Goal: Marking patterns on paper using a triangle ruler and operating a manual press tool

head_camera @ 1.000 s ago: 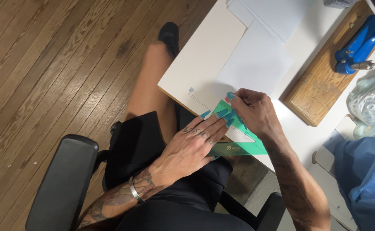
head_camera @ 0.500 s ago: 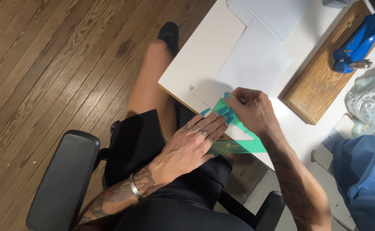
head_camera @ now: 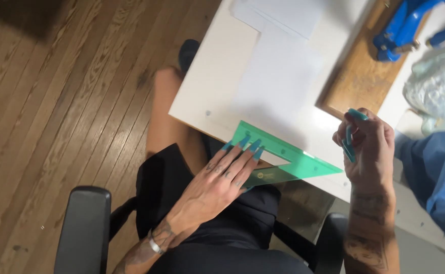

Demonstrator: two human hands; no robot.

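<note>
Down at the near edge of the white counter [head_camera: 209, 96] lies a green see-through set square [head_camera: 283, 160], partly overhanging it. Left hand [head_camera: 217, 185] lies flat, fingers [head_camera: 242, 152] spread wide, pressing its left end. Right hand [head_camera: 367, 144] hovers apart, fingers loosely curled, empty. White paper sheets [head_camera: 278, 76] lie beyond; a wooden board [head_camera: 357, 76] stands right.

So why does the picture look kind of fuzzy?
Head view: everything is slightly smeared, like camera motion; the right hand and blue clamp look softest, the green set square under the left hand clearer; a dim shadow darkens the top left floor.
</note>
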